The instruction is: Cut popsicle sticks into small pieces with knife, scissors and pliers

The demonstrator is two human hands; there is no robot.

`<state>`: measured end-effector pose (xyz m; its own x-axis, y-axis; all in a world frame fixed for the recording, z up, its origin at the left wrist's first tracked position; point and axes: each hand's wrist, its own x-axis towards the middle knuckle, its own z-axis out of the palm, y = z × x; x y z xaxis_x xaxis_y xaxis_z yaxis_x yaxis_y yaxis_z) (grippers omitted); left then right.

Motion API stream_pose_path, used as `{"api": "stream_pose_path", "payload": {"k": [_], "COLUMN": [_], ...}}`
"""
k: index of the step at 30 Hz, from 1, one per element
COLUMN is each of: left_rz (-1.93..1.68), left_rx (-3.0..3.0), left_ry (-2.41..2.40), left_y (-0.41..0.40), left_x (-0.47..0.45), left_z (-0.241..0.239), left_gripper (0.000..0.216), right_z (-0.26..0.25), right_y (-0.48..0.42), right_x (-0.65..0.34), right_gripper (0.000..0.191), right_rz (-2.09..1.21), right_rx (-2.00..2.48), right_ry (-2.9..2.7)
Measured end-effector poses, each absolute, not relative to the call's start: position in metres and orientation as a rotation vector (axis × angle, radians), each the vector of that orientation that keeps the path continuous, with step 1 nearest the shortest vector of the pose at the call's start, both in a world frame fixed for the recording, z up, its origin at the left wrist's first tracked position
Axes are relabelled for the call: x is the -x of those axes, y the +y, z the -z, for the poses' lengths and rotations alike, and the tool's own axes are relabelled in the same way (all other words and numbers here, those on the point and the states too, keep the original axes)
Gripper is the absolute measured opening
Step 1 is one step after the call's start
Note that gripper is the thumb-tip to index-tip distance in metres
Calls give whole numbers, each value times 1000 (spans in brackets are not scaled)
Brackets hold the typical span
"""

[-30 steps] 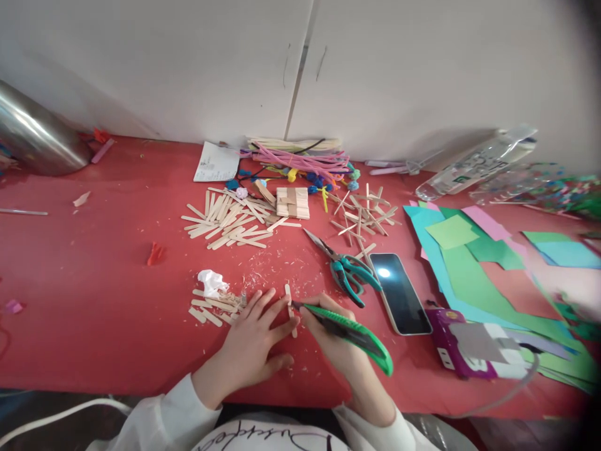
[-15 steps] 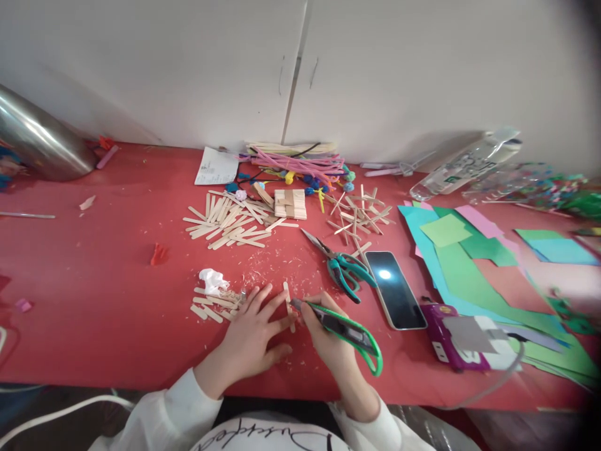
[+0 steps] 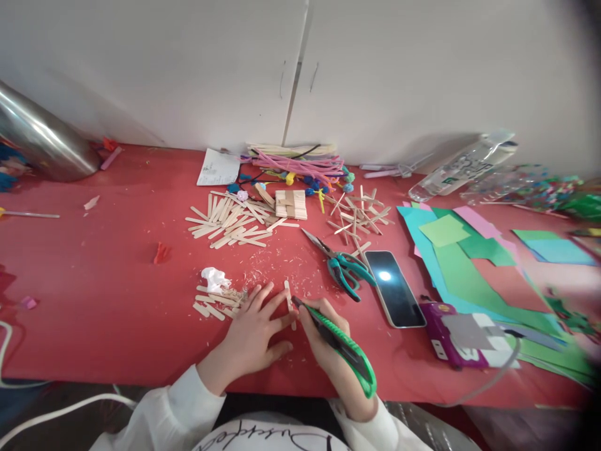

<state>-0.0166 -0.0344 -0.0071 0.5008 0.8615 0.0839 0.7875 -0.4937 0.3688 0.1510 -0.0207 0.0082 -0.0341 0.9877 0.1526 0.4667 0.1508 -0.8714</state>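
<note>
My left hand (image 3: 256,329) lies with its fingers spread on the red table, its fingertips touching a single wooden craft stick (image 3: 288,293). My right hand (image 3: 323,332) is closed around a green utility knife (image 3: 345,344), whose tip is at the right side of that stick. Under and beside my left fingers lies a small group of craft sticks (image 3: 211,308) with shavings, and a crumpled white tissue (image 3: 215,279) rests at its upper edge. Whether the blade touches the wood I cannot tell.
Beyond my hands are a loose heap of craft sticks (image 3: 230,219), a bundled stack (image 3: 291,205) and pink pipe cleaners (image 3: 300,164). To the right lie teal-handled pliers (image 3: 347,272), a phone (image 3: 395,291), a purple box (image 3: 451,335) and coloured paper (image 3: 462,269). A metal flask (image 3: 47,138) stands far left.
The knife has rolled and its handle end has swung slightly down and left in my right hand. My left hand stays on the stick.
</note>
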Motion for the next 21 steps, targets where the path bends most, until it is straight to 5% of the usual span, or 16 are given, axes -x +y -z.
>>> {"api": "stream_pose_path", "payload": {"k": [21], "left_rz": [-368], "left_rx": [-2448], "left_ry": [1392], "left_y": [-36], "left_x": [16], "left_z": [5], "left_gripper": [44], "right_z": [1], "right_y": [-24], "right_x": [-157], "right_gripper": [14], "right_rz": [-831], "right_rx": [1360], "right_ry": [-1730]}}
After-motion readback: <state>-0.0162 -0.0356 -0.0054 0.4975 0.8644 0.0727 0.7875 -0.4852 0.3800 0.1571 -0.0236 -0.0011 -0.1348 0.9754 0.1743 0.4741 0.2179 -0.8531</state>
